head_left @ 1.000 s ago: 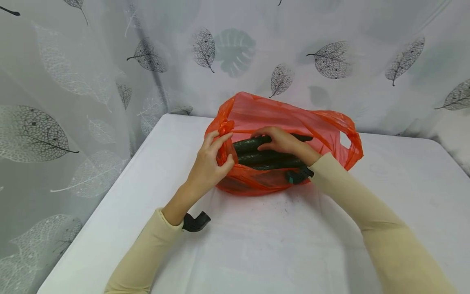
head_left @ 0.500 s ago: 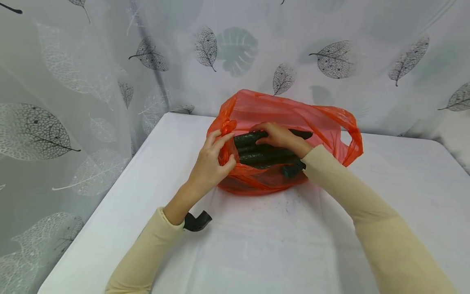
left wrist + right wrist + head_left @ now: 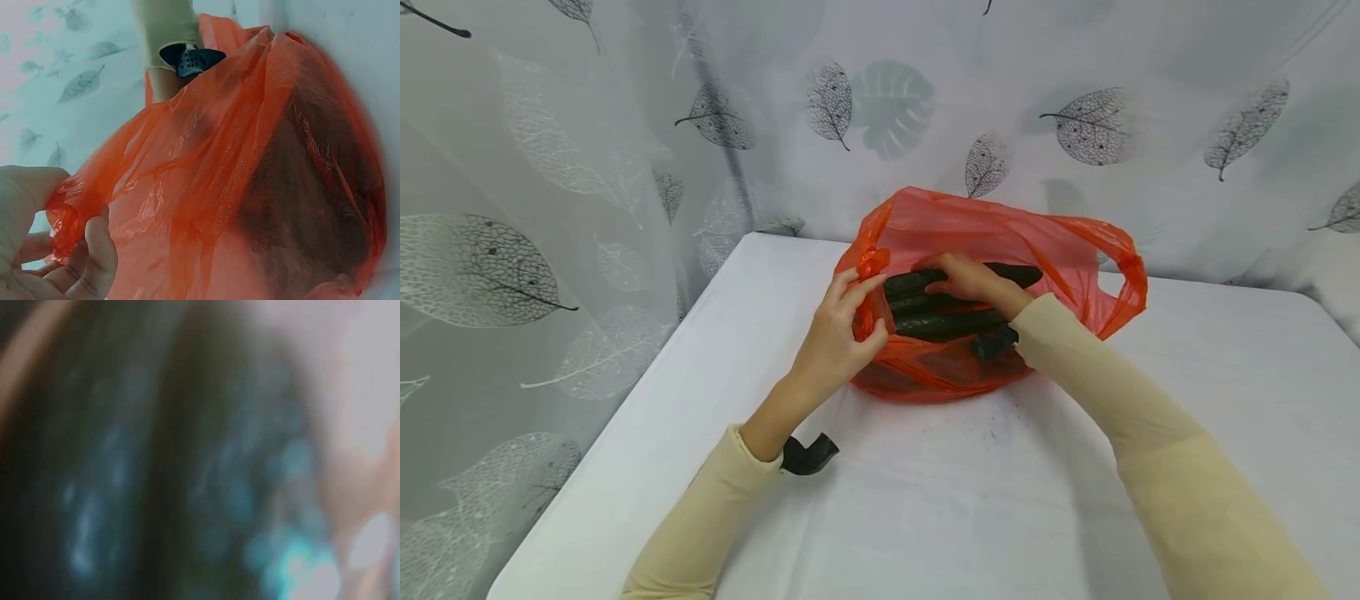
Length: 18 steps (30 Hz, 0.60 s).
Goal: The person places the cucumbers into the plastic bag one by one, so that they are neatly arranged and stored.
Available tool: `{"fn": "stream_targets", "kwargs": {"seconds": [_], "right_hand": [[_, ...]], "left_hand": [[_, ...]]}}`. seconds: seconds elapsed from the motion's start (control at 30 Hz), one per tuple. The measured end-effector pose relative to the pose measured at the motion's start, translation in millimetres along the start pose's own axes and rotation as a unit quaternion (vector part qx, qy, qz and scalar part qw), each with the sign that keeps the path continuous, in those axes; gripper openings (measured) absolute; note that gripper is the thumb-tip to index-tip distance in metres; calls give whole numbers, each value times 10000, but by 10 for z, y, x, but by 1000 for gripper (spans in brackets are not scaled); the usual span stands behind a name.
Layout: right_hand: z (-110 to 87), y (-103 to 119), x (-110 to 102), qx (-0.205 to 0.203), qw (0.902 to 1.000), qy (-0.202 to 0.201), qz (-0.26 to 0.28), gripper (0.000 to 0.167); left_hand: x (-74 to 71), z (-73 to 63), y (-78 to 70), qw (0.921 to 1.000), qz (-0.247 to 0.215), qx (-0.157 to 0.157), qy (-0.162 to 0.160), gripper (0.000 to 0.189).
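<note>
A thin red plastic bag (image 3: 925,387) lies on its side on the table, its mouth gaping. Dark green cucumbers (image 3: 951,323) lie side by side inside it. My left hand (image 3: 831,346) grips the bunched left end of the bag between thumb and fingers; the left wrist view shows the gathered plastic (image 3: 72,219) in that grip. Reaching into the mouth, my right hand (image 3: 967,279) curls its fingers and thumb around the farthest cucumber (image 3: 1021,273). Only blurred dark green cucumber skin (image 3: 231,456) fills the right wrist view, so the fingertips are hard to see there.
A white cloth covers the table (image 3: 925,500). Behind and to the left hangs a leaf-patterned curtain (image 3: 760,108). The bag's right handle loop (image 3: 1131,283) stands up beside my right forearm. A black wrist mount (image 3: 808,454) juts from the left cuff.
My right wrist and sleeve have shifted slightly left, farther over the cucumbers, while the fingers stay on the far one. The left hand keeps its grip. The whole head view has drifted slightly.
</note>
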State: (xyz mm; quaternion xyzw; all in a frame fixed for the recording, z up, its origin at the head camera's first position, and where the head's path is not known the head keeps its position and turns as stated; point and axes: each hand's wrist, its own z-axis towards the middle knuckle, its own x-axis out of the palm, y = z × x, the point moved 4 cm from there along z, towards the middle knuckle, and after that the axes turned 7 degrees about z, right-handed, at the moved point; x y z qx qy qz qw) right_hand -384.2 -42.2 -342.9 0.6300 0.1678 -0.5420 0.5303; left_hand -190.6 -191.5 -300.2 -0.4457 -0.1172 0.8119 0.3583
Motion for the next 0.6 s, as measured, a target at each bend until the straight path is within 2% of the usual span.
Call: {"fn": "stream_targets", "kwargs": {"seconds": [0.23,0.6], "right_hand": [[-48,-41,14,347,9991,171,-165,39],[-94,-122,35,271,9995,-122,96,35]], "left_hand": [[16,17,-13,10000,0,11,73,47],[6,-22,4,9999,-41,-108,109,48]]}}
